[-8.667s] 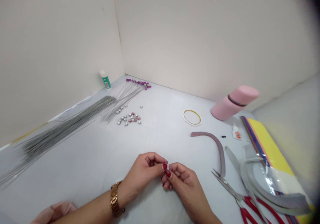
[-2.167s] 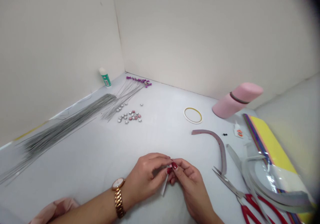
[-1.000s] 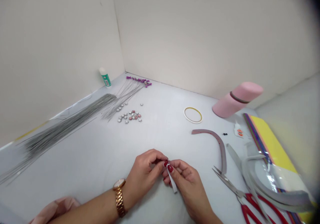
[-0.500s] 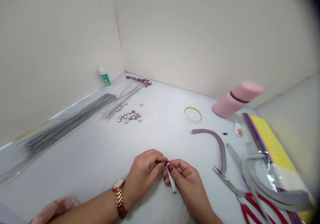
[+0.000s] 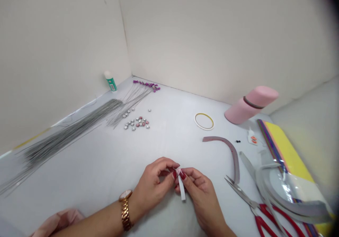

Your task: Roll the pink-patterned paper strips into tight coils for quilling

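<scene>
A narrow paper strip (image 5: 181, 189), white on the side that shows, hangs down between my two hands. Its upper end is folded into a small pinkish knot pinched at the fingertips. My left hand (image 5: 156, 178), with a gold watch (image 5: 126, 208) on the wrist, closes thumb and forefinger on the knot's left side. From the right, my right hand (image 5: 201, 194) grips the same fold between thumb and fingers, the strip's loose tail pointing toward me. Small folded paper stars (image 5: 137, 123), silver and pink, lie on the table beyond my left hand.
Red-handled scissors (image 5: 254, 204) lie open at right beside a curved mauve strip (image 5: 232, 150) and yellow paper sheets (image 5: 287, 148). Behind them stands a pink bottle (image 5: 250, 104). A tape roll (image 5: 204, 121), thin wires (image 5: 71, 132), purple-tipped stems (image 5: 147, 85) and a glue stick (image 5: 110, 81) are farther back.
The fingertips have shifted slightly, so the pinkish folded knot now shows between them. The strip's tail has swung a little to the left and hangs more upright.
</scene>
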{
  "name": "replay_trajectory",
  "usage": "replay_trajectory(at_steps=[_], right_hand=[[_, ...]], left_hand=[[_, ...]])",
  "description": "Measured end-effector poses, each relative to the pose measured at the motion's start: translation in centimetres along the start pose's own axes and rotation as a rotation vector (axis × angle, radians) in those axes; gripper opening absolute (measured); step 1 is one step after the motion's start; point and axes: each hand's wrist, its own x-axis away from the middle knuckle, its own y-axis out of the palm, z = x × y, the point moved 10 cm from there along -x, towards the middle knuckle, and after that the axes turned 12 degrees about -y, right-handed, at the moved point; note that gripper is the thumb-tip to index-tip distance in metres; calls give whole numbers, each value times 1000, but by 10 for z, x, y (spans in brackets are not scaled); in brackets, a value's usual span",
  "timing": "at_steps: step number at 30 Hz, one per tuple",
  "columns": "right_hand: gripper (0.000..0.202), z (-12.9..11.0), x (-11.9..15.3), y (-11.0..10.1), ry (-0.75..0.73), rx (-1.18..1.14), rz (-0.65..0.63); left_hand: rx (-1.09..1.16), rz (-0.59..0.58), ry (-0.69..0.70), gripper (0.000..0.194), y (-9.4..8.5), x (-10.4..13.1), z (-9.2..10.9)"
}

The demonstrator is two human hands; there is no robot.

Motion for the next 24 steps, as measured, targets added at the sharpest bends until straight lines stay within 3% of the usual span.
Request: replay_trajectory(at_steps=[5, 14, 17, 24], right_hand=[[18, 1, 1, 0, 7, 44, -13], [18, 4, 2, -1, -3, 118, -41], [19, 2, 2, -1, -5, 141, -37], [21, -7, 0, -2, -51, 195, -41]], left_hand=[[129, 10, -146, 9, 0, -5, -20], [195, 22, -181, 8, 1, -5, -20], [51, 64, -116, 11, -3, -4, -13], [-267, 108, 219, 18, -4, 6, 17]])
